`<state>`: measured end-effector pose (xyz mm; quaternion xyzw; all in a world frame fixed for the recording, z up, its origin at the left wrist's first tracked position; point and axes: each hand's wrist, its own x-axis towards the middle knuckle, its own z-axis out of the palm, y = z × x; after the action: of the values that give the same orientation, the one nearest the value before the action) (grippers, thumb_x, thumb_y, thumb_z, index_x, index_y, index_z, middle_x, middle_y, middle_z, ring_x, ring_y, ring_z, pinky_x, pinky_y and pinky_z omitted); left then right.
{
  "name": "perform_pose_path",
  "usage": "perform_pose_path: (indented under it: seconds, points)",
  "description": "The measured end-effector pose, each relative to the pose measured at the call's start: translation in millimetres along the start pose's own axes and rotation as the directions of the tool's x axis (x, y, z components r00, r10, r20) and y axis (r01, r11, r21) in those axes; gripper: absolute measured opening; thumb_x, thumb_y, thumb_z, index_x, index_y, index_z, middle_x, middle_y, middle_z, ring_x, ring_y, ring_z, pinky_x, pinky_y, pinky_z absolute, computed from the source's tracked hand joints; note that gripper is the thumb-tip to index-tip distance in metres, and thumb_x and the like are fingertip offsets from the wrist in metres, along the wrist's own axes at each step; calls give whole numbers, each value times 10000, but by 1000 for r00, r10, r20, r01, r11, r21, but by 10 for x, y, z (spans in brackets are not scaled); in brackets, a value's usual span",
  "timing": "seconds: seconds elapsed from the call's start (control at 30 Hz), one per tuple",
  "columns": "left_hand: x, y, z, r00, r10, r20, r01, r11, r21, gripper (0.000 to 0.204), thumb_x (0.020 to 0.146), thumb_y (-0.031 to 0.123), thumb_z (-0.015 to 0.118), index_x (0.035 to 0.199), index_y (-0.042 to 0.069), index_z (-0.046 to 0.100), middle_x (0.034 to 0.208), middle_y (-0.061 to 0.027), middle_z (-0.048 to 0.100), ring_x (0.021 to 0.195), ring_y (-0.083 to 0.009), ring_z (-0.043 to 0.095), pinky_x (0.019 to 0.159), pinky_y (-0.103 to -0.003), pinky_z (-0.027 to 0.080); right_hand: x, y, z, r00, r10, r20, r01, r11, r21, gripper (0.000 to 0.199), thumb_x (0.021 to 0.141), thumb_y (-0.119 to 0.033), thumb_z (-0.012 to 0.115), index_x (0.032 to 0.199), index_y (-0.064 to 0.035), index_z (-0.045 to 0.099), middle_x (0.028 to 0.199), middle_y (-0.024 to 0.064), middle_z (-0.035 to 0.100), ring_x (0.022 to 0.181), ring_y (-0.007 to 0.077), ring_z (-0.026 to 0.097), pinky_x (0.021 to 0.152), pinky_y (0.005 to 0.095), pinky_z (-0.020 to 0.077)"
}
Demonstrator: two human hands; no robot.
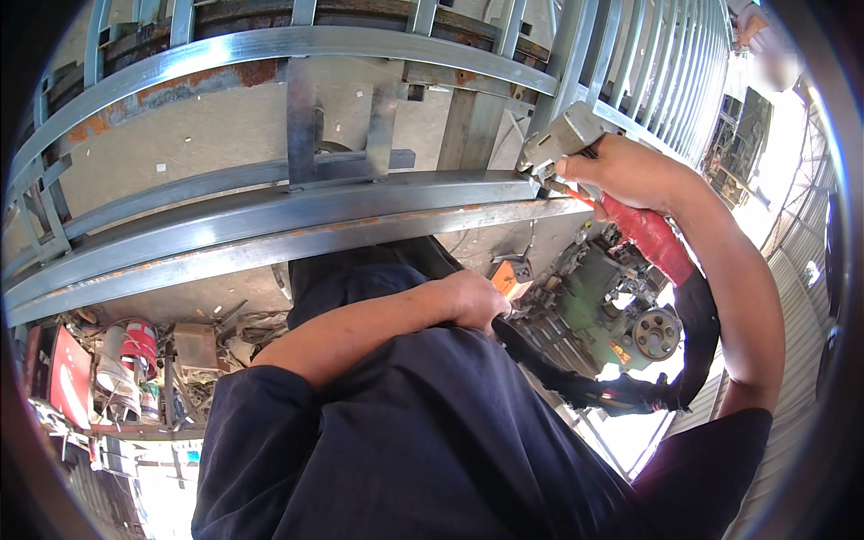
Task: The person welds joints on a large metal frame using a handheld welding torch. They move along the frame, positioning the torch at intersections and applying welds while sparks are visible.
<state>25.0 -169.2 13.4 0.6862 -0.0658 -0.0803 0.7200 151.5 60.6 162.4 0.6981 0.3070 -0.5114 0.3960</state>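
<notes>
Left grip [475, 301] clenched low, apparently on black cable [576, 387]. Above it, steel rail [270, 229]. Right grip [621, 166] clasping red-handled welding tool [643, 232], head against rail end; likely heavy, stiff, best held at handle.

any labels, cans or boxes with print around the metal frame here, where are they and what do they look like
Red and white can: lower left among clutter, cylindrical, banded label.
Red flat panel: far lower left, rectangular, small white markings.
Small sticker: on the green machine below the right hand, red and yellow.
</notes>
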Motion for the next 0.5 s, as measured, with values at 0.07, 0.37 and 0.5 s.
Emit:
perform_pose_path:
  seconds: [0.07, 0.37, 0.5]
  points:
    - [-11, -2, 4, 1000, 10, -15, -10, 1000, -5, 537, 817, 455, 779, 1240, 130, 714, 1071, -174, 763, 1045, -376, 718, 871, -503, 555, 19, -23, -6, 1000, 3, -4, -3, 1000, -30, 511, 1021, -418, 650, 1175, 69, 669, 963, 116, 663, 677, 207, 681, 659, 358, 583]
    - [-10, -14, 0, 999, 14, -31, -15, 1000, -18, 525, 823, 420, 773, 1251, 124, 708, 1056, -183, 761, 1034, -383, 719, 862, -511, 552, 106, 0, -36, 1000, -25, 6, 25, 998, -58, 510, 1031, -423, 627, 1188, 60, 676, 944, 103, 666, 683, 204, 686, 677, 380, 561]
    - [-15, -16, -17, 999, 16, -37, -17, 999, -34, 533, 826, 424, 770, 1262, 127, 703, 1058, -185, 760, 1035, -384, 720, 867, -510, 552, 114, -22, -59, 999, 13, 32, -10, 998, -69, 524, 1032, -424, 622, 1229, 60, 661, 939, 99, 659, 707, 198, 690, 688, 376, 564]
